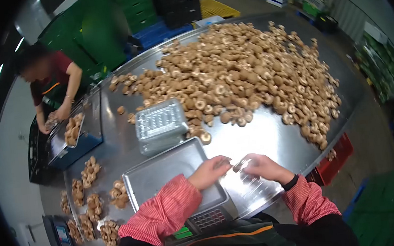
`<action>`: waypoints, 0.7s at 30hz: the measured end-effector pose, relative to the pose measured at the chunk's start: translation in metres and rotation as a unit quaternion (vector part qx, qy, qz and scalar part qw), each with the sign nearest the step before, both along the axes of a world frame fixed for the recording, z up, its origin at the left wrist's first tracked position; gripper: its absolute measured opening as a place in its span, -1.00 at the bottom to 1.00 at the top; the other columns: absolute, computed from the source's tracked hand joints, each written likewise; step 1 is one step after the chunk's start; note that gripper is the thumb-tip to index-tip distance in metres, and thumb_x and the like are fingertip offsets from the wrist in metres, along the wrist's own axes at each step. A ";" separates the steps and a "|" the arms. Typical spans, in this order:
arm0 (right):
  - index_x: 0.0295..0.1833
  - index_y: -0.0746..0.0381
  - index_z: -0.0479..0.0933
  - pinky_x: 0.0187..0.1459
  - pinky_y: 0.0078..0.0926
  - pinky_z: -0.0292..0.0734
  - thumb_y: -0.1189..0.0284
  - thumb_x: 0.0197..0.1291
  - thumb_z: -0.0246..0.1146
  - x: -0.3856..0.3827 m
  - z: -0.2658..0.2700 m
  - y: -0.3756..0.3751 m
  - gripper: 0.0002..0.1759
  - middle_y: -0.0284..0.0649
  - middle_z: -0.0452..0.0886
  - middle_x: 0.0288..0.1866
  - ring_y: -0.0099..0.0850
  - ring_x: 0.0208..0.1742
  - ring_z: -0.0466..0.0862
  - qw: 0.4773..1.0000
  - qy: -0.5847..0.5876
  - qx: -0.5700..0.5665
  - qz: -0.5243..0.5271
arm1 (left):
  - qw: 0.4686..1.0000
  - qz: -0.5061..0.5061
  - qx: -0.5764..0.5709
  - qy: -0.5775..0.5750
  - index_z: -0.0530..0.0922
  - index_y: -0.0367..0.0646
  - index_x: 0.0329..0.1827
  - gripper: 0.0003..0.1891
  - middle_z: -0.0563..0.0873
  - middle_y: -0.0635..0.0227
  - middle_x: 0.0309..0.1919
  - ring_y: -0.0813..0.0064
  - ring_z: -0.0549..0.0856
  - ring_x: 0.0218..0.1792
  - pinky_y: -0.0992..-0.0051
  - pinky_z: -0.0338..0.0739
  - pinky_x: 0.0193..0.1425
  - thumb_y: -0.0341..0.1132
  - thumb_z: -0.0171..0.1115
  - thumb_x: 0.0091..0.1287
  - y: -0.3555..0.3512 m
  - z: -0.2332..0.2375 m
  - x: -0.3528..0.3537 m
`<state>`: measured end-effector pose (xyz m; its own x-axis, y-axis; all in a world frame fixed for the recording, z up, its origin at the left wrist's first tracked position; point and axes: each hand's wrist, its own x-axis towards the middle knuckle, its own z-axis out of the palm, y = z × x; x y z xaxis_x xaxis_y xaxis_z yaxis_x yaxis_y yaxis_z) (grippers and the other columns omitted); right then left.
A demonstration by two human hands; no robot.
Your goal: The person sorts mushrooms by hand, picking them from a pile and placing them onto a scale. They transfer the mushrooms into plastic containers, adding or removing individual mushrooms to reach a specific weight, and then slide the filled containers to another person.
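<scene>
My left hand (210, 172) is closed over the right edge of the scale's metal pan (173, 168), fingertips pressed together; what they hold is blurred. Just to its right, my right hand (264, 167) has its fingers closed on what looks like a clear plastic tray (248, 177), seen only as faint glossy streaks. Behind the pan stands a stack of clear plastic trays (160, 121). A large heap of brown mushrooms (243, 66) covers the far part of the steel table (255, 141).
Several packed portions of mushrooms (94, 206) sit at the left. The scale's keypad (212, 219) faces me. A person (57, 79) works at the far left beside a metal-topped machine (78, 144). A red crate (335, 159) stands below the table's right edge.
</scene>
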<state>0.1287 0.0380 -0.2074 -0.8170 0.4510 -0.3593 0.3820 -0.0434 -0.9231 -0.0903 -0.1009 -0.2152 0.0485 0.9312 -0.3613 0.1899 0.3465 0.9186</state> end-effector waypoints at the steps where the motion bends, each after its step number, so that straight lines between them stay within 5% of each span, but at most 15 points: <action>1: 0.18 0.20 0.53 -0.39 -0.58 0.53 0.42 0.28 0.30 0.017 -0.005 0.011 -0.64 -0.32 0.64 -0.42 -0.57 -0.45 0.60 0.995 0.003 -0.093 -0.027 | 0.998 0.042 0.055 -0.009 0.39 -0.19 0.39 -0.45 0.66 0.12 0.12 0.28 0.64 0.16 0.36 0.53 0.24 -0.14 0.27 0.42 0.016 -0.015 0.002; 4: 0.11 0.23 0.49 -0.54 -0.55 0.49 0.52 0.35 0.15 0.071 -0.062 0.060 -0.75 -0.27 0.60 -0.45 -0.59 -0.44 0.63 0.958 -0.005 0.022 -0.285 | 0.987 0.106 0.016 0.121 0.18 -0.16 0.53 -0.13 0.60 0.02 0.16 0.26 0.58 0.22 0.30 0.50 0.30 -0.18 0.48 0.22 0.081 -0.016 -0.009; 5: 0.08 0.25 0.50 -0.47 -0.37 0.55 0.48 0.32 0.16 0.085 -0.070 0.078 -0.76 -0.10 0.66 -0.38 -0.37 -0.39 0.70 0.945 -0.065 0.089 -0.309 | 0.986 0.103 -0.018 0.127 0.05 -0.19 0.58 0.06 0.55 -0.08 0.21 0.14 0.55 0.27 0.24 0.44 0.37 -0.13 0.56 0.11 0.103 -0.033 -0.020; 8: 0.07 0.27 0.50 -0.29 -0.15 0.60 0.45 0.29 0.15 0.095 -0.114 0.125 -0.74 0.06 0.69 -0.29 -0.06 -0.27 0.72 0.896 -0.117 0.281 -0.322 | 0.966 0.108 0.005 0.237 -0.04 -0.24 0.60 0.21 0.48 -0.18 0.29 0.01 0.49 0.33 0.20 0.32 0.47 -0.10 0.64 -0.01 0.151 -0.077 -0.035; 9: 0.09 0.26 0.49 -0.11 -0.03 0.57 0.44 0.27 0.13 0.077 -0.094 0.127 -0.70 0.14 0.68 -0.18 0.14 -0.16 0.68 0.870 -0.139 0.363 -0.304 | 0.967 0.111 -0.069 0.218 -0.13 -0.25 0.61 0.35 0.35 -0.25 0.39 -0.10 0.39 0.40 0.19 0.21 0.55 -0.05 0.69 -0.14 0.165 -0.080 -0.038; 12: 0.11 0.22 0.49 -0.12 -0.01 0.55 0.41 0.29 0.17 0.031 -0.120 0.160 -0.70 0.14 0.69 -0.26 0.12 -0.19 0.69 0.837 -0.119 0.422 -0.329 | 0.911 0.127 -0.110 0.377 -0.17 -0.23 0.61 0.41 0.28 -0.25 0.42 -0.11 0.33 0.44 0.19 0.22 0.55 -0.02 0.71 -0.18 0.191 -0.092 -0.040; 16: 0.02 0.22 0.51 -0.19 -0.02 0.56 0.38 0.34 0.15 -0.026 -0.129 0.183 -0.78 0.07 0.70 -0.33 0.07 -0.23 0.70 0.864 -0.090 0.389 -0.307 | 0.916 0.125 -0.095 0.370 -0.25 -0.17 0.62 0.54 0.24 -0.26 0.40 -0.12 0.28 0.45 0.18 0.25 0.53 0.05 0.76 -0.31 0.211 -0.107 -0.050; 21: -0.05 0.23 0.54 -0.35 -0.23 0.60 0.36 0.39 0.08 -0.053 -0.128 0.194 -0.80 -0.12 0.65 -0.55 -0.21 -0.57 0.69 0.925 -0.035 0.277 -0.257 | 0.926 0.085 -0.076 0.359 -0.22 -0.15 0.62 0.55 0.14 -0.24 0.41 -0.08 0.24 0.46 0.14 0.25 0.52 0.05 0.77 -0.35 0.218 -0.109 -0.061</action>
